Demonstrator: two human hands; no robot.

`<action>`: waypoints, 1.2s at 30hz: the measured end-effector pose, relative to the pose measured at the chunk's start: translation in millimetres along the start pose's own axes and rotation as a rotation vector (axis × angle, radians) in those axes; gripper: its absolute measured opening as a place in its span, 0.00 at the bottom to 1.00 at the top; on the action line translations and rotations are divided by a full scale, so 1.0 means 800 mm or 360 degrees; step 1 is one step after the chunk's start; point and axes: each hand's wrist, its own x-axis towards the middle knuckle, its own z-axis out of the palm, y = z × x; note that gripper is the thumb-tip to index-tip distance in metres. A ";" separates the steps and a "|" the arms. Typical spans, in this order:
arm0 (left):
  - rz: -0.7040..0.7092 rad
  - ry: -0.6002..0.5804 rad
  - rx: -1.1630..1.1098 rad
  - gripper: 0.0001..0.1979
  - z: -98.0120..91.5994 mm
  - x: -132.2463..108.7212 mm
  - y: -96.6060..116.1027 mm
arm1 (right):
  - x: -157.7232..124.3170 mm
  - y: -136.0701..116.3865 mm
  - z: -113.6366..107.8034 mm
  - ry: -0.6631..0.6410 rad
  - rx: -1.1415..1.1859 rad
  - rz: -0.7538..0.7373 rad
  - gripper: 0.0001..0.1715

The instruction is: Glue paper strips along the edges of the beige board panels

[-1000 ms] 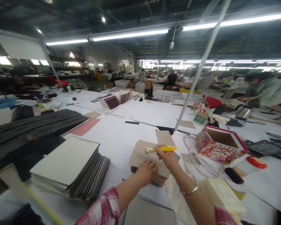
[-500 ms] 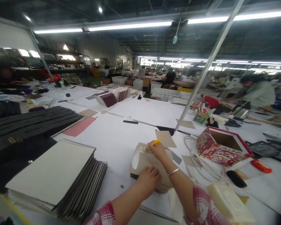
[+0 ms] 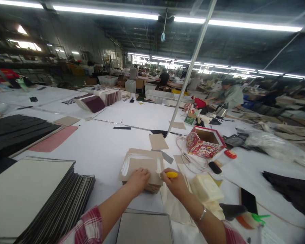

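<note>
A stack of tan cardboard pieces (image 3: 141, 163) lies on the white table in front of me. White wet-looking streaks, like glue, run along the left, far and right margins of its top piece. My left hand (image 3: 138, 182) rests on the near part of that piece, fingers laid over it and holding nothing. By the stack's right edge, my right hand (image 3: 176, 183) is closed around a yellow-handled brush (image 3: 171, 175). The brush's pale tip touches or hovers just over the right margin; I cannot tell which.
Tall grey-white boards (image 3: 33, 189) are piled at left, and another grey board (image 3: 144, 228) lies nearest me. Rightward are a red patterned box (image 3: 204, 149), a cream block-shaped container (image 3: 205, 188) and a dark phone-like slab (image 3: 248, 200). A metal pole (image 3: 190, 71) rises behind the stack.
My right hand has brought the brush from the far edge of the top piece to its right edge. White streaks now show there too. The view has turned rightward; my left hand stays on the stack.
</note>
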 end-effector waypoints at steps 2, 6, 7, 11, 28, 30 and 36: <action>0.0022 -0.0026 0.0013 0.14 -0.007 0.001 0.001 | -0.042 -0.007 -0.008 -0.0025 0.0117 0.0021 0.13; 0.0068 -0.0105 0.0052 0.09 -0.021 0.001 0.010 | -0.088 -0.012 -0.033 0.0180 0.0387 0.0162 0.12; 0.0062 -0.0128 0.0067 0.08 -0.025 -0.001 0.013 | -0.093 -0.013 -0.040 0.0260 0.0436 0.0215 0.13; -0.0106 0.0108 0.0057 0.09 -0.054 -0.026 0.019 | -0.108 -0.014 -0.064 0.0589 0.0655 0.0485 0.21; -0.1094 0.1027 -0.3139 0.22 0.001 -0.205 0.143 | -0.197 -0.013 0.019 0.0461 0.0853 0.0634 0.17; -0.1139 0.0911 -0.3250 0.23 0.017 -0.221 0.154 | -0.220 0.000 0.024 0.0380 0.0788 0.0698 0.18; -0.1498 0.0819 -0.3145 0.22 0.062 -0.274 0.150 | -0.281 0.036 0.045 0.0116 0.0713 0.0784 0.18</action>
